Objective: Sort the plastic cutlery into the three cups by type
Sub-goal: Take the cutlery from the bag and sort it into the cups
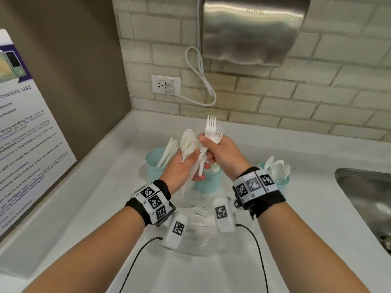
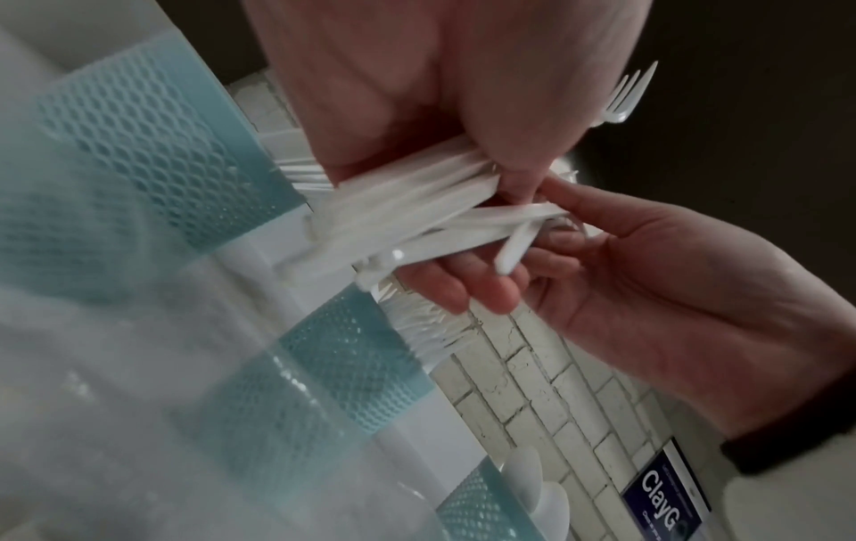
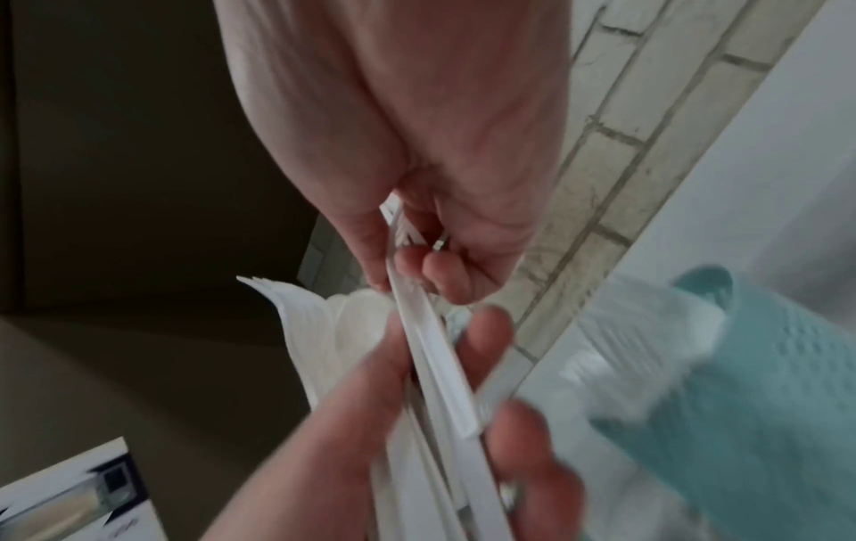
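Observation:
Over the cups, my left hand (image 1: 187, 164) grips a bundle of white plastic cutlery, with spoon bowls (image 1: 188, 142) sticking up from it. My right hand (image 1: 214, 150) is curled round two or three forks (image 1: 212, 129), tines up, whose handles (image 2: 518, 214) still cross the bundle (image 3: 433, 351). Three teal mesh cups stand behind. The left cup (image 1: 154, 163) holds knives, the middle cup (image 1: 208, 183) forks, the right cup (image 1: 283, 182) spoons. From the right wrist, the fork cup (image 3: 750, 384) is blurred.
A clear plastic tray (image 1: 201, 235) lies on the white counter (image 1: 101, 208) under my wrists. A steel sink (image 1: 368, 199) is at the right. A hand dryer (image 1: 254, 28) and a wall socket (image 1: 166, 83) with a looped cable are on the tiled wall; a notice (image 1: 27, 144) leans at the left.

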### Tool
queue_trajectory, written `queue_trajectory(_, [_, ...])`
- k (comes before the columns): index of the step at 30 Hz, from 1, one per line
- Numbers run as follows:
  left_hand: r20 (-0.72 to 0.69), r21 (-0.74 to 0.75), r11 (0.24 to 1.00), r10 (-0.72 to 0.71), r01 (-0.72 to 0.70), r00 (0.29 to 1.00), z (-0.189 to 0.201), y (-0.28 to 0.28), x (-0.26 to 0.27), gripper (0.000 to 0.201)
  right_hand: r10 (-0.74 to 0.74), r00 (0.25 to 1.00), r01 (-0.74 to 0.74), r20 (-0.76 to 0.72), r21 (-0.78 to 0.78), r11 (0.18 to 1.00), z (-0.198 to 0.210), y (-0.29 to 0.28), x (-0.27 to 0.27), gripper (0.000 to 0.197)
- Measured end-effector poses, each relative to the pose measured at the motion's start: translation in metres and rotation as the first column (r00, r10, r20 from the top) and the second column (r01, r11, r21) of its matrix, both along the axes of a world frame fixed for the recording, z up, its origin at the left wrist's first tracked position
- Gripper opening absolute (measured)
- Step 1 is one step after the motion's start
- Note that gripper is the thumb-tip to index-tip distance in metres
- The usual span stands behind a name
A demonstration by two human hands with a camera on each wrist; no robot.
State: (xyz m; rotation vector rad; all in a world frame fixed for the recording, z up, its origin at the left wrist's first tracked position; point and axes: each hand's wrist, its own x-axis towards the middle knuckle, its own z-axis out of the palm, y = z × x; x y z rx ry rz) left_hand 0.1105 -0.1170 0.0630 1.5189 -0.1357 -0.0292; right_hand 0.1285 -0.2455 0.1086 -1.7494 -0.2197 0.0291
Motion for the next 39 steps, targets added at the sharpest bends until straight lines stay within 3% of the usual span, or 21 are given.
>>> queue_trajectory(5, [-0.045,-0.019,0.996,0.086,-0.087,0.995,-0.002,0.001,0.011,0.014,-0.217,0.967,0.224,0.136,-0.041,0.974,0.024,-0.035,0.024,0.023])
queue_trajectory(9, [-0.023,-0.017,0.992,0.124,-0.125,0.992,-0.002,0.001,0.014,0.014,-0.247,0.942,0.287,0.226,-0.167,0.943,0.003,-0.041,0.041,0.013])
queue_trajectory(12, [-0.002,0.007,0.992,0.123,-0.123,0.992,-0.002,-0.001,0.014,0.023,-0.224,0.961,0.263,0.163,-0.276,0.925,-0.030,-0.038,0.051,0.018])
queue_trajectory(15, [0.002,0.023,0.992,0.124,-0.124,0.992,-0.002,-0.001,0.014,0.025,-0.177,0.984,0.168,-0.008,-0.277,0.946,-0.051,-0.033,0.047,0.010])
queue_trajectory(17, [-0.007,0.029,0.992,0.121,-0.120,0.993,-0.002,-0.001,0.015,0.023,-0.156,0.986,0.135,-0.053,-0.281,0.950,-0.054,-0.031,0.047,0.019])
queue_trajectory(21, [0.003,0.065,0.993,0.095,-0.095,0.995,-0.004,0.001,0.014,0.009,-0.189,0.980,0.171,-0.067,-0.213,0.962,-0.040,-0.030,0.045,0.035])
queue_trajectory(25, [0.049,0.132,0.986,0.094,-0.099,0.994,-0.007,-0.001,0.016,0.010,-0.249,0.963,0.265,0.106,-0.173,0.949,-0.018,-0.024,0.029,0.018])
queue_trajectory(26, [0.060,0.156,0.982,0.095,-0.103,0.994,-0.007,-0.002,0.016,0.012,-0.237,0.965,0.250,0.113,-0.119,0.961,-0.012,-0.021,0.023,0.015])
queue_trajectory(28, [0.093,0.196,0.975,0.093,-0.110,0.991,-0.007,-0.004,0.015,0.022,-0.161,0.982,0.164,0.099,-0.024,0.986,0.001,-0.015,0.009,0.032])
queue_trajectory(30, [0.123,0.199,0.972,0.098,-0.121,0.988,-0.007,-0.005,0.015,0.027,-0.080,0.993,0.084,0.087,-0.044,0.995,0.005,-0.008,-0.001,0.040])
queue_trajectory(34, [0.126,0.192,0.968,0.138,-0.160,0.982,-0.005,-0.006,0.015,0.032,-0.054,0.993,0.065,0.103,-0.113,0.991,0.003,0.001,-0.004,0.021])
queue_trajectory(39, [0.147,0.219,0.958,0.156,-0.186,0.977,-0.007,-0.003,0.016,0.023,-0.237,0.931,0.218,0.277,0.097,0.971,0.030,-0.011,-0.004,0.013])
